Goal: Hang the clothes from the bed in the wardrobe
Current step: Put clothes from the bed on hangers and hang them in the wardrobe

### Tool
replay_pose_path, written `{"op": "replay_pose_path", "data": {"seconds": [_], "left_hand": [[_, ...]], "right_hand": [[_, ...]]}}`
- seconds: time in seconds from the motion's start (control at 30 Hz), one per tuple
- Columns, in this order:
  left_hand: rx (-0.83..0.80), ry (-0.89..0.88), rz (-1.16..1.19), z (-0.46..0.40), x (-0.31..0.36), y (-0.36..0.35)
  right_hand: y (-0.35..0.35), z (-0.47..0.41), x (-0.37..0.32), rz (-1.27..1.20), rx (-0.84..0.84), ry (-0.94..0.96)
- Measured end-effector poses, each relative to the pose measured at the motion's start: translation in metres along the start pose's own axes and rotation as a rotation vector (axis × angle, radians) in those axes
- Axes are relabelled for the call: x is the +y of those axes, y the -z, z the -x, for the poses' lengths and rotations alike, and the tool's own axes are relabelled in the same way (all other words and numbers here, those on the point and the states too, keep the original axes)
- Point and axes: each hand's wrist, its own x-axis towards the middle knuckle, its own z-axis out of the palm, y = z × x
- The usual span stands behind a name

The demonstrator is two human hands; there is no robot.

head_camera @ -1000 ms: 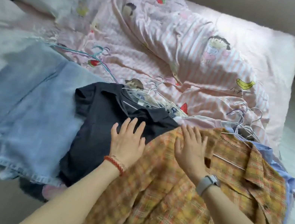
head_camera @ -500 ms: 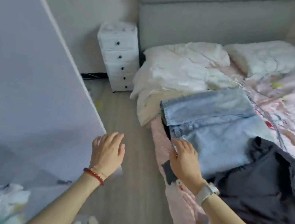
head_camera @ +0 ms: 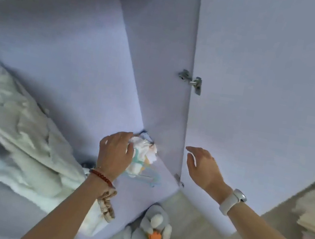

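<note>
Both my hands reach into the open wardrobe (head_camera: 61,64), holding nothing.

Its door (head_camera: 272,97) stands ajar right; cream bedding (head_camera: 23,137) fills the left floor. My left hand (head_camera: 115,152), fingers relaxed, hovers beside crumpled white cloth (head_camera: 144,150); right hand (head_camera: 204,169) spread. Plush toy (head_camera: 150,230) below.

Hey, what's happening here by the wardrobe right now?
A person stands at the open wardrobe, its door swung wide. Their left hand reaches in at a small bundle of crumpled white cloth with hangers on the wardrobe floor; the right hand hovers open beside the door, holding nothing. A grey plush toy lies on the floor below.
</note>
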Motion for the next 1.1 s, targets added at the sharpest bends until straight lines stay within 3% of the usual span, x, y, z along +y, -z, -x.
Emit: {"op": "replay_pose_path", "data": {"seconds": [0.27,0.47,0.6,0.7,0.83,0.9,1.1], "left_hand": [[0.266,0.375,-0.097,0.032,-0.113,0.096],[0.49,0.561,-0.133,0.047,-0.211,0.158],[0.491,0.602,-0.061,0.039,-0.261,0.171],[0.431,0.607,-0.002,0.03,-0.286,0.168],[0.412,0.578,0.047,0.026,-0.301,0.159],[0.439,0.58,0.057,0.026,-0.305,0.154],[0.541,0.602,0.112,0.025,-0.31,0.151]], "right_hand": [[-0.068,-0.066,-0.154,-0.171,-0.203,0.4],[-0.111,-0.093,-0.293,-0.385,-0.312,0.55],[-0.13,-0.106,-0.383,-0.456,-0.374,0.59],[-0.139,-0.112,-0.437,-0.576,-0.516,0.471],[-0.141,-0.12,-0.483,-1.025,-0.888,-0.039],[-0.143,-0.131,-0.489,-0.992,-0.829,-0.081],[-0.15,-0.169,-0.48,-0.824,-0.339,0.098]]}}
